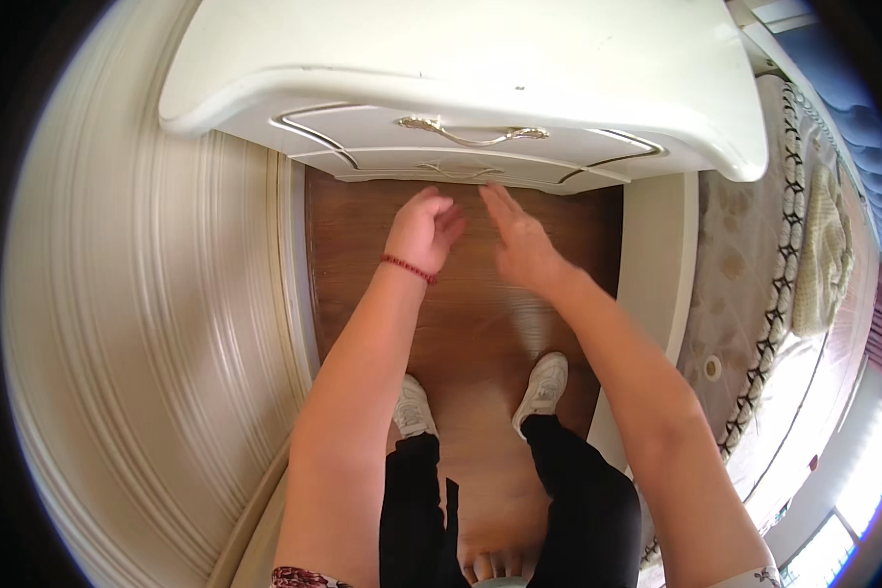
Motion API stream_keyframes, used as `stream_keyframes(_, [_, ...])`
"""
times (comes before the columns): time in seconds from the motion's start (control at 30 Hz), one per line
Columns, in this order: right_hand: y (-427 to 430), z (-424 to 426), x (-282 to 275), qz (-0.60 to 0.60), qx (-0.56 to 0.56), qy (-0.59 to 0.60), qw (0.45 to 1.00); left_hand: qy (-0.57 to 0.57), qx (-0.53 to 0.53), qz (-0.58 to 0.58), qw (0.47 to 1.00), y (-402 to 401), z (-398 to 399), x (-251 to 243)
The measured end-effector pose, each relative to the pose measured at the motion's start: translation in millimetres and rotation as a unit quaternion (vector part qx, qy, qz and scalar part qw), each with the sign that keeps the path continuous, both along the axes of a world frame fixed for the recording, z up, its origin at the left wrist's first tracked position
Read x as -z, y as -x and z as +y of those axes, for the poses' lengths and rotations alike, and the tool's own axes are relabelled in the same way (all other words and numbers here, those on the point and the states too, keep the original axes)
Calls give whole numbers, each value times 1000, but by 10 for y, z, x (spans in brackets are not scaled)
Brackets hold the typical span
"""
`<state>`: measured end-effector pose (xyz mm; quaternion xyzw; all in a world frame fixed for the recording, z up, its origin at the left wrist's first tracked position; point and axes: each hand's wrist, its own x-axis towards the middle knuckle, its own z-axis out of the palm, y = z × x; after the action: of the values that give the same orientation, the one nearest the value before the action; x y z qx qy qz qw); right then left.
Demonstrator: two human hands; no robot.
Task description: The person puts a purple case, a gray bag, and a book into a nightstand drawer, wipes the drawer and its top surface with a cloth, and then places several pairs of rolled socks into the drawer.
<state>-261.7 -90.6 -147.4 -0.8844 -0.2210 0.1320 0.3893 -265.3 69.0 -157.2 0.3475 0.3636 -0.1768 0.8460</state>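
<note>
My left hand (pixel 425 229), with a red beaded bracelet (pixel 409 269) at the wrist, is held out over the floor with its fingers loosely curled. Facing it across a small gap is my right hand (pixel 523 241), its fingers stretched forward. Both are empty and slightly blurred. Just beyond them stands a white nightstand (pixel 470 59) with two drawers in its front. The upper drawer bears an ornate metal handle (pixel 478 142); a similar lower handle (pixel 459 174) shows beneath it. From this angle neither hand appears to grip a handle.
A cream ridged wall panel (pixel 154 294) rises on the left. To the right is a bed with a pale side rail (pixel 650 250), a patterned cover (pixel 728 287) and a knitted cloth (pixel 823 257). My white shoes (pixel 542 389) stand on the brown wood floor (pixel 478 323).
</note>
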Motion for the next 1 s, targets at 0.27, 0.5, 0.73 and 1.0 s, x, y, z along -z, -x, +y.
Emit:
stream_keyframes(0.27, [-328, 232, 426, 9, -38, 144, 989, -21, -72, 58, 996, -413, -76, 565])
stream_keyframes(0.5, [-219, 454, 329, 7, 5, 111, 994, 45, -159, -18, 986, -282, -67, 940])
stream_keyframes(0.73, [672, 296, 399, -23, -2, 73, 997, -32, -154, 33, 987, 653, -209, 689])
stream_keyframes(1.0, [1250, 227, 275, 75, -17, 87, 993, -30, -168, 78, 982, 1270, -265, 580])
